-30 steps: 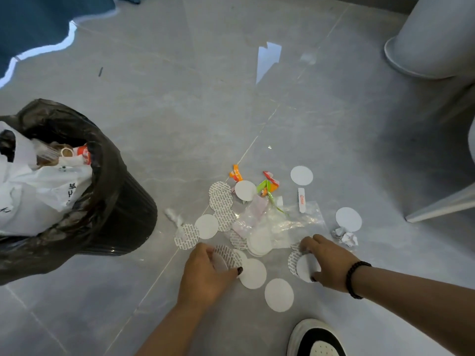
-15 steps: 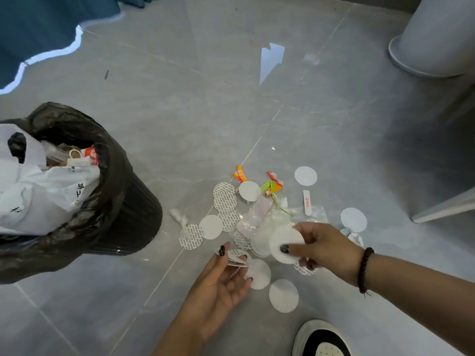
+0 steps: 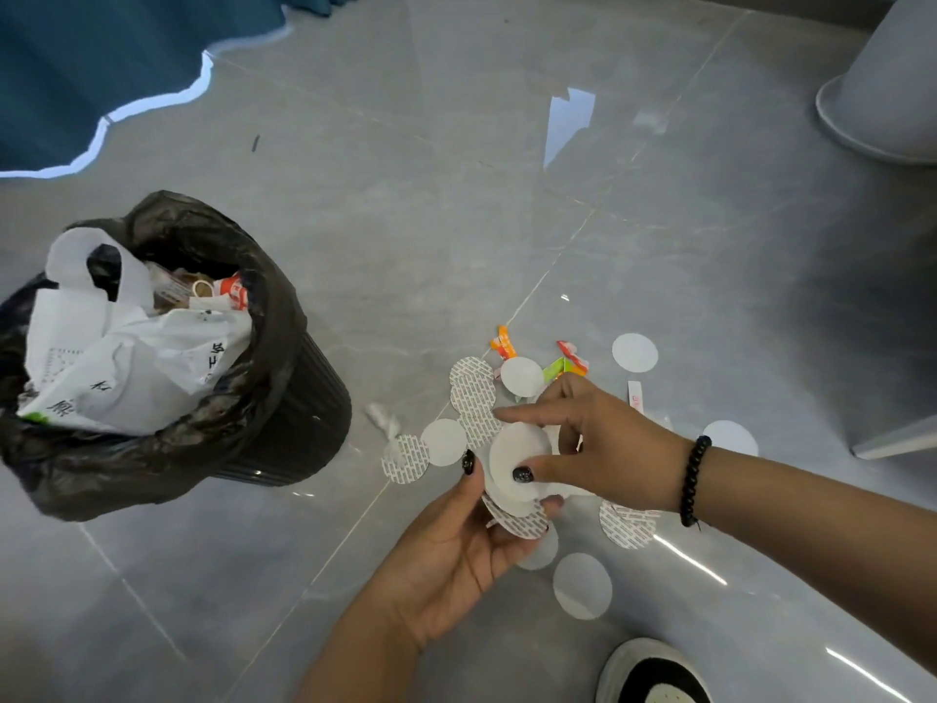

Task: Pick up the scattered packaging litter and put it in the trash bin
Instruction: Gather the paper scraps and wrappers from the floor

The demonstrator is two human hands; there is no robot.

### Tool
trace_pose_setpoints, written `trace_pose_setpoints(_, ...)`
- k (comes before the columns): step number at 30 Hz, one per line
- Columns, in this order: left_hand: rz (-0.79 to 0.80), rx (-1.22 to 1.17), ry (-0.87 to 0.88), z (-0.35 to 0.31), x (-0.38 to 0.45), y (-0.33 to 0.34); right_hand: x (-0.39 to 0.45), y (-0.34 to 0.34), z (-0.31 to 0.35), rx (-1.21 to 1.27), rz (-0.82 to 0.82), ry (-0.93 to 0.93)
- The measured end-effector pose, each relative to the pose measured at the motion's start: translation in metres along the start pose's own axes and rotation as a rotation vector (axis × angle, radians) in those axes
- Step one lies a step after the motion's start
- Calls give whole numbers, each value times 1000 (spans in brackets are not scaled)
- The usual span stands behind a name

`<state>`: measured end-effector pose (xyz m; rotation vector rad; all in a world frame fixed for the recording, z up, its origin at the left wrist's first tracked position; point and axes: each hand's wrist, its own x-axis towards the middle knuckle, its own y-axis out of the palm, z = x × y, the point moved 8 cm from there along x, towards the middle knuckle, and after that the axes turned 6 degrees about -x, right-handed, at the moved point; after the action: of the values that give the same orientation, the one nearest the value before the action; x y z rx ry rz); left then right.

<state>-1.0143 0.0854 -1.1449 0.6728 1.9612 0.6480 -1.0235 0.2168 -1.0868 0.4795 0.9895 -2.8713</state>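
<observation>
Several round white discs (image 3: 519,461) are stacked between my two hands, held above the litter pile on the grey tile floor (image 3: 456,195). My left hand (image 3: 456,545) lies palm up with the fingers curled under the stack, thumb up at its left edge; the lowest disc there shows a printed face. My right hand (image 3: 588,443) pinches the top disc with thumb on its face, while the index finger points out straight to the left.

The rest of the litter lies on the floor under and around my hands: printed discs (image 3: 471,393) and plain ones, a plain disc (image 3: 582,586) nearest me, another plain disc (image 3: 635,352) at the far side, orange and green wrappers (image 3: 568,365), and a twisted scrap of clear film (image 3: 380,416) to the left. My right hand hides the middle of the pile (what lies under it I cannot tell).

The trash bin (image 3: 294,413) stands well left of the pile, its black liner (image 3: 243,266) folded over the rim, a white plastic bag (image 3: 127,367) heaped inside. My shoe (image 3: 654,672) shows at the bottom edge, a pale rounded base (image 3: 877,104) at the top right corner, and a blue curtain (image 3: 101,58) at the top left.
</observation>
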Motion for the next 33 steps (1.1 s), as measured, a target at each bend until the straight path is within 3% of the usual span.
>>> trace_pose_setpoints(9,-89,48,8,-4,-3,-13,5,17,21,6,114,-67)
trace_pose_setpoints(14,-249,68,30,-7,-2,-29,9,20,16,253,178,68)
trace_pose_setpoints(24,-312,219,30,-11,-2,-23,13,29,6,155,215,78)
trace_pose_setpoints(28,-516,338,41,-20,-1,-43,18,22,-11,205,195,170)
trace_pose_setpoints(30,-640,435,104,-37,0,-56,18,19,-18,191,197,191)
trace_pose_setpoints(33,-806,402,219,-68,10,-83,16,14,-29,154,206,208)
